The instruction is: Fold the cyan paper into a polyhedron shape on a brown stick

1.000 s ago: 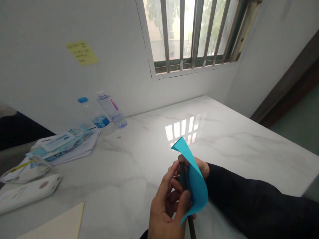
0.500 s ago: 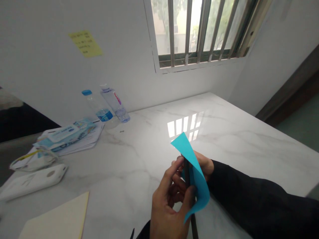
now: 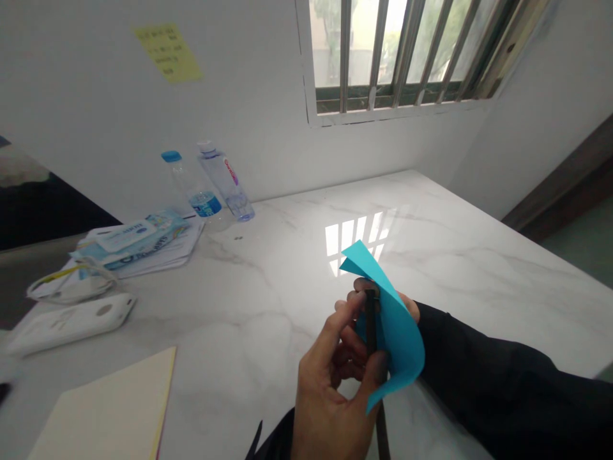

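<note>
A sheet of turquoise paper (image 3: 400, 338) stands curled above the table, its upper end showing two layers. My left hand (image 3: 330, 383) is closed at its near side, index fingertip and thumb against a dark narrow strip (image 3: 371, 322) that lies along the paper's inner face. What looks like the same dark strip reappears below the thumb. Behind the sheet is my right hand (image 3: 410, 306), mostly hidden. Its fingertips come round to the strip's top end, so it pinches paper and strip there.
A cream pad (image 3: 110, 406) lies front left. Beyond it are a white device (image 3: 71, 324), a cable (image 3: 71, 291), a wipes pack (image 3: 134, 243) on papers and two plastic bottles (image 3: 205, 203) (image 3: 227, 182). A barred window (image 3: 397, 57) is above the marble-patterned table (image 3: 249, 275).
The view has shifted a little, and hands and paper sit slightly further right. The paper's top now shows two separate layers, and right-hand fingertips now show at the strip's top.
</note>
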`<state>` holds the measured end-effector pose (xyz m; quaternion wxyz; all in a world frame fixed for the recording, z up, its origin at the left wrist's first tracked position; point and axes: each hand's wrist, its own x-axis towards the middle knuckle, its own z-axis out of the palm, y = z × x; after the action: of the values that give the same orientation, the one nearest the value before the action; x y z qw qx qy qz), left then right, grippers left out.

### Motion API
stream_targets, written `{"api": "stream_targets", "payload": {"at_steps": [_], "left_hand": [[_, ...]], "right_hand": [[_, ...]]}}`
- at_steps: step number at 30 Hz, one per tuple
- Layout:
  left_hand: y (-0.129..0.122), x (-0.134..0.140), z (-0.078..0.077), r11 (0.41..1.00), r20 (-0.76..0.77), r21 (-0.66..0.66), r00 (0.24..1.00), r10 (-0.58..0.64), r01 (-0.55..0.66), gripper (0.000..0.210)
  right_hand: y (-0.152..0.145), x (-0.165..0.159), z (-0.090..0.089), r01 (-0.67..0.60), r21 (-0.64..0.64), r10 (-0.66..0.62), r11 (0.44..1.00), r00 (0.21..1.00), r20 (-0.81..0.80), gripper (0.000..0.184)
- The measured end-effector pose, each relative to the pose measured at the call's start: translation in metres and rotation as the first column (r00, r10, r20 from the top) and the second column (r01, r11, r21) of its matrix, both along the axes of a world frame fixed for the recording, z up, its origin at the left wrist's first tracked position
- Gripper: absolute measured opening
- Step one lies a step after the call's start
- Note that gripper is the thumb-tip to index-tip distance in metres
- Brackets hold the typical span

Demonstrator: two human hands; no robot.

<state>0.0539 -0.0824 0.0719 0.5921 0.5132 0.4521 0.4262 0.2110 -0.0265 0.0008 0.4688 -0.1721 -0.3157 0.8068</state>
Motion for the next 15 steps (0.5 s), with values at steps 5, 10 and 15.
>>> {"api": "stream_targets", "payload": {"at_steps": [5,10,15], "left_hand": [[-0.0016,-0.0002,0.0043,1.000,0.000,0.006,1.000,0.012,-0.012,0.047],[-0.0006,-0.0002,0.0029,1.000,0.001,0.015,1.000,-0.003,0.003,0.049],[0.0001,-0.0009,0.0009,0.999,-0.001,0.028,1.000,-0.017,0.017,0.047]], "right_hand": [[-0.0023,-0.0019,0.0079,0.007,-0.040,-0.014,0.999,0.984,-0.177,0.032],[0.0001,-0.0009,0.0076,-0.021,-0.011,0.017,1.000,0.971,-0.238,0.029],[-0.0003,-0.0010,0.0097,-0.010,0.024,0.015,1.000,0.971,-0.237,0.025]]}}
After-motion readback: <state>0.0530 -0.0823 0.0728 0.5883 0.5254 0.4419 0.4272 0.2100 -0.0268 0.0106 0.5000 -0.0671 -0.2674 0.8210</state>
